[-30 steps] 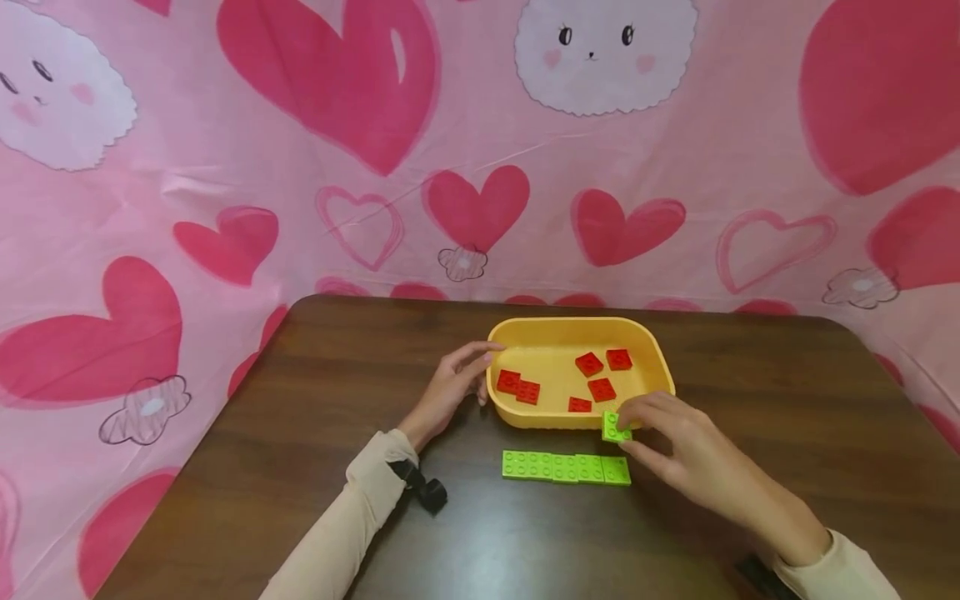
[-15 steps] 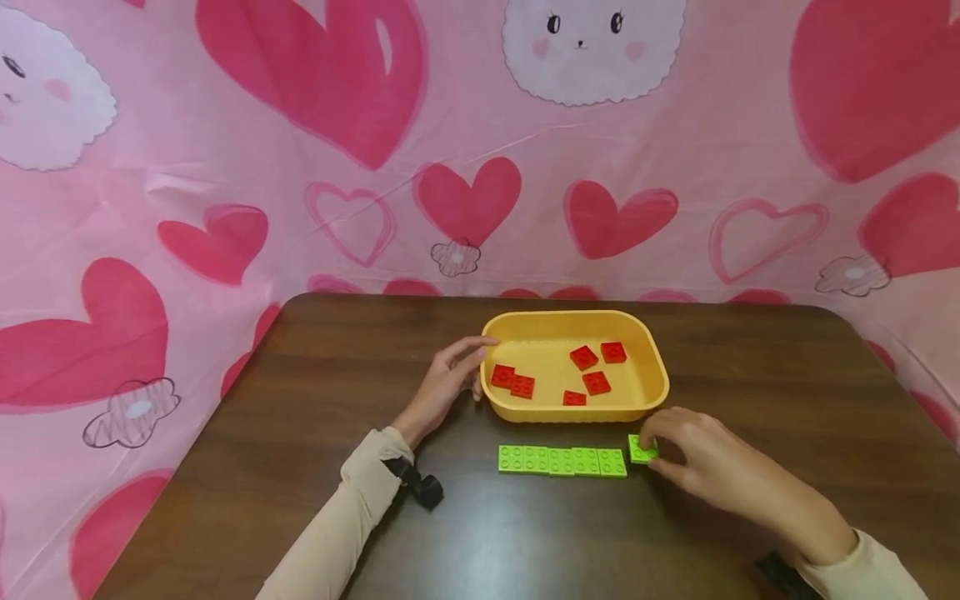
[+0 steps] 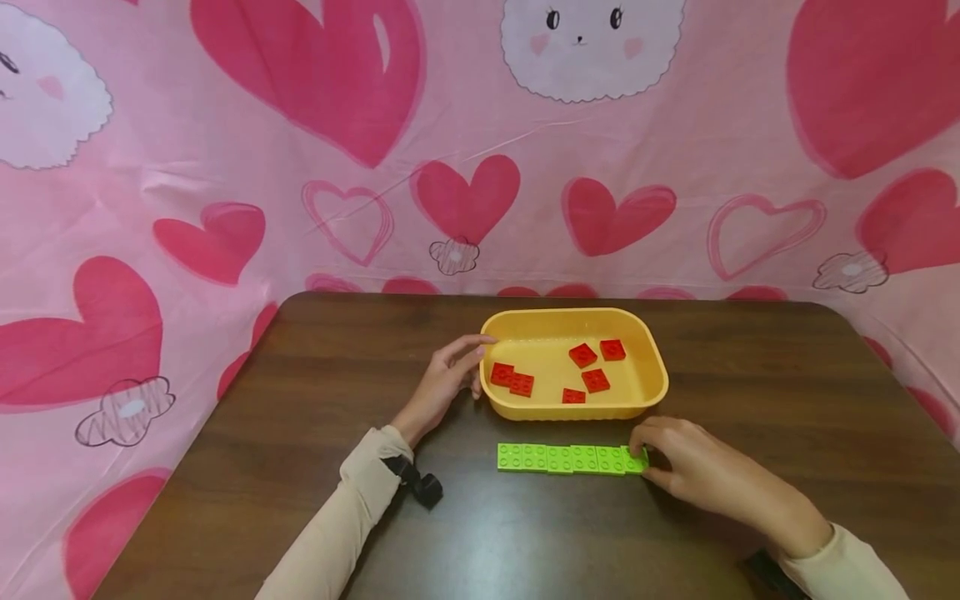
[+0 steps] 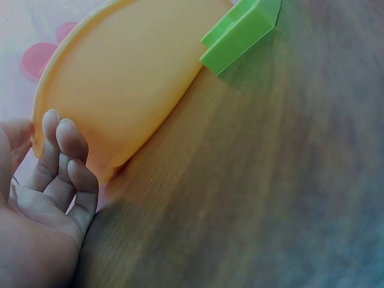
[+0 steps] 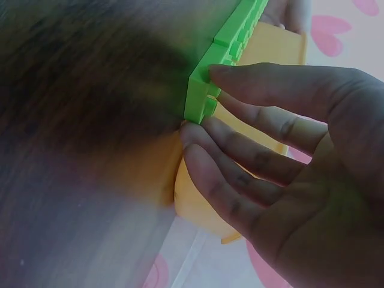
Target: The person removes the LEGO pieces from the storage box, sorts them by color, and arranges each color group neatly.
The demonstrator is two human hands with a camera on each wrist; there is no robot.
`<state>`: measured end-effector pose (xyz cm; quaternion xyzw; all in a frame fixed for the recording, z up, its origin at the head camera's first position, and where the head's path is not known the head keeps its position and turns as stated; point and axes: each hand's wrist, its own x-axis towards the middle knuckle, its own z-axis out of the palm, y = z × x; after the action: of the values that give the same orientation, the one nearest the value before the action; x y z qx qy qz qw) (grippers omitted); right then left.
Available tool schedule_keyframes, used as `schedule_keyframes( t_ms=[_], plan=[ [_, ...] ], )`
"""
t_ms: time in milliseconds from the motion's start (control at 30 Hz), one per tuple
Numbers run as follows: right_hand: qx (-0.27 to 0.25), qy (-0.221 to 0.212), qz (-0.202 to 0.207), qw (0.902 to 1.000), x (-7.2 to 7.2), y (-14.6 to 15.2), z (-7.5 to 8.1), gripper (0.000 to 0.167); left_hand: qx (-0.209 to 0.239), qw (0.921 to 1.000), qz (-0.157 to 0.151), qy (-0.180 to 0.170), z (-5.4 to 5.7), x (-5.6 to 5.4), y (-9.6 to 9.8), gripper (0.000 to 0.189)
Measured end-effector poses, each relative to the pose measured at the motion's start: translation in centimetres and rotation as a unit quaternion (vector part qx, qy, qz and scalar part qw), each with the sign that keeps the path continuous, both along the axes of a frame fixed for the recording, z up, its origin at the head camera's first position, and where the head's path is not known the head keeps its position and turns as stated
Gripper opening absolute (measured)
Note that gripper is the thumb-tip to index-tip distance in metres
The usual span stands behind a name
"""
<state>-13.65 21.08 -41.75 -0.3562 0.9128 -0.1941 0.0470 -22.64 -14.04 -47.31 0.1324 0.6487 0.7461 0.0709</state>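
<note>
A yellow plastic bin (image 3: 570, 412) stands on the table with several red toy bricks (image 3: 596, 381) inside. My left hand (image 3: 442, 383) holds its left end, a finger reaching over the rim and others curled by the outer wall in the left wrist view. In front of the bin runs a row of light green toy bricks (image 3: 561, 459), studs up. At the row's right end my right hand (image 3: 701, 467) pinches a green brick (image 5: 204, 84) between thumb and fingers. That brick lies against the row, partly covered by the fingertips in the head view.
The dark wood table (image 3: 315, 358) reaches back to a pink cloth (image 3: 337, 242) printed with hearts. A black strap device (image 3: 420, 483) sits on the left wrist over the sleeve.
My right hand has carried the green brick from the bin's front edge down to the row's right end, bringing it against the row. The left hand stays at the bin.
</note>
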Motion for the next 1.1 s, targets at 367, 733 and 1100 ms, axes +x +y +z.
schedule_keyframes(
  t_ms=[367,733,1100],
  plan=[
    [-0.002,0.013,0.006,0.9999,0.1,0.0,0.1,0.031,0.005,1.0000,0.002,0.000,-0.1,0.0,0.0,0.035],
    [-0.036,0.119,-0.002,0.9923,0.6,-0.1,0.9,0.025,0.003,1.0000,0.004,-0.002,0.0,0.1,-0.1,0.033],
    [-0.080,0.201,-0.030,0.9760,0.5,-0.8,1.7,0.020,-0.002,1.0000,0.001,0.002,0.1,0.1,0.1,0.034]
  ],
)
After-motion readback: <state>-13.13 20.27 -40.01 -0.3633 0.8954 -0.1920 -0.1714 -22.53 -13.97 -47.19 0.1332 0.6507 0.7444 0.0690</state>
